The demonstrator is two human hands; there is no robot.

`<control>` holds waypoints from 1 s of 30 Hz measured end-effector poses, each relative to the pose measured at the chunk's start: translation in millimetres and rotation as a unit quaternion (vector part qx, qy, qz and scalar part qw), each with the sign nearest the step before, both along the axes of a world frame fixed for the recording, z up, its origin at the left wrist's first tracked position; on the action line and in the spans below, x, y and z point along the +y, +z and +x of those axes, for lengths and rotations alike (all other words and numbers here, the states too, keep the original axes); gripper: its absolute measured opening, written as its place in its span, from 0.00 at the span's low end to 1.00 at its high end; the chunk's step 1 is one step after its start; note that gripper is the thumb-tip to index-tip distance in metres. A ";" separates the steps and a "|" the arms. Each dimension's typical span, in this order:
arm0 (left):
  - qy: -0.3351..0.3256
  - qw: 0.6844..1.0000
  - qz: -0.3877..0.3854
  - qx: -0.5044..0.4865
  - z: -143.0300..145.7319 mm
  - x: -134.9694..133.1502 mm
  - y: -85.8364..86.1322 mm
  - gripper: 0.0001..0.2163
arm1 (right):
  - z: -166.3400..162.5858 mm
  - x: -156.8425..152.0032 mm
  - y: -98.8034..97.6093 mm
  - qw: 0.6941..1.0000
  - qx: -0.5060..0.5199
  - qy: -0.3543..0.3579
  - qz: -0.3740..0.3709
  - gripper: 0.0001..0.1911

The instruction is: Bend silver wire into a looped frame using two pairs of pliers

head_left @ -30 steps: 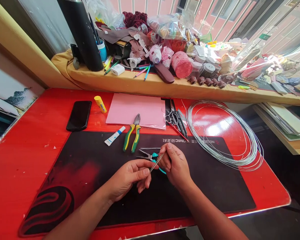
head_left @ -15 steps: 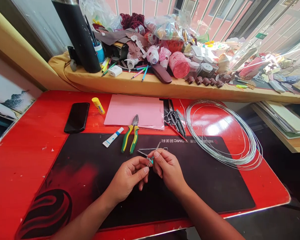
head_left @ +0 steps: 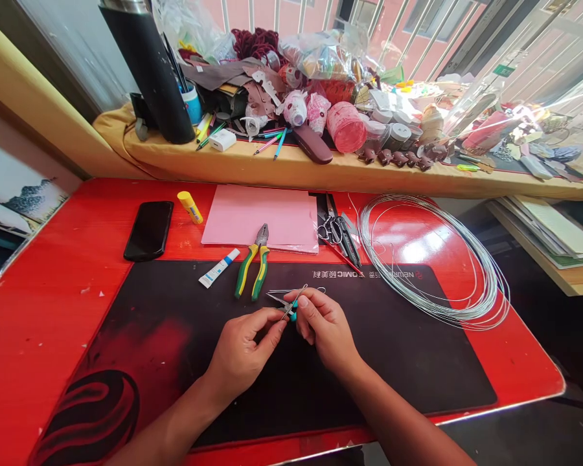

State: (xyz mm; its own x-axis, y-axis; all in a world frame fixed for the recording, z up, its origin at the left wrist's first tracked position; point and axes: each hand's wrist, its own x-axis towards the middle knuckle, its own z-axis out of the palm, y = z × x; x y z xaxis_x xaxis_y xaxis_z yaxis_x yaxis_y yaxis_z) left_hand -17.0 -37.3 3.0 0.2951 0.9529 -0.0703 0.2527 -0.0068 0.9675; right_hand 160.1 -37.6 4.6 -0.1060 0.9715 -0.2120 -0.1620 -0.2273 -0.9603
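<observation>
My left hand (head_left: 250,343) pinches the lower end of a thin piece of bent wire (head_left: 295,301) between thumb and forefinger. Its upper part is gripped by the fingertips of my right hand (head_left: 324,323), so the wire slants between the two hands. Behind my fingers lie small pliers with teal handles (head_left: 293,316), partly hidden, their pointed jaws toward the left. Another length of wire with a looped end (head_left: 321,289) rests on the black mat just beyond. Combination pliers with green and yellow handles (head_left: 258,262) lie farther back, left of my hands.
A large coil of wire (head_left: 486,304) lies on the right of the red table (head_left: 53,291). Toward the back are pink sheets (head_left: 260,217), scissors (head_left: 329,228), a cutter knife (head_left: 350,241), a glue stick (head_left: 190,207), a small tube (head_left: 218,268) and a phone (head_left: 148,230). Craft items crowd the sill.
The wire between my fingers has turned and tilted lower, its tip now nearer my right hand. My left fingers have closed up a little, and more of the teal-handled pliers shows.
</observation>
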 end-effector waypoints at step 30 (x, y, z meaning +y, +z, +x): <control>0.008 0.977 -0.167 -0.130 0.2 2.9 -4.9 0.17 | 4.9 3.2 0.3 0.999 -0.040 0.002 -0.027 0.19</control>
State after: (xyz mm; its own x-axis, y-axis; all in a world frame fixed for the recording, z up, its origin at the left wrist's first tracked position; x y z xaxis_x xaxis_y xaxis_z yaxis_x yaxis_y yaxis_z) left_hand -16.8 -34.4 -1.8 0.3290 0.8942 -0.3035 -0.0047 0.3229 0.9464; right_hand 165.0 -34.4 4.9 -0.0897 0.9582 -0.2717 -0.0847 -0.2792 -0.9565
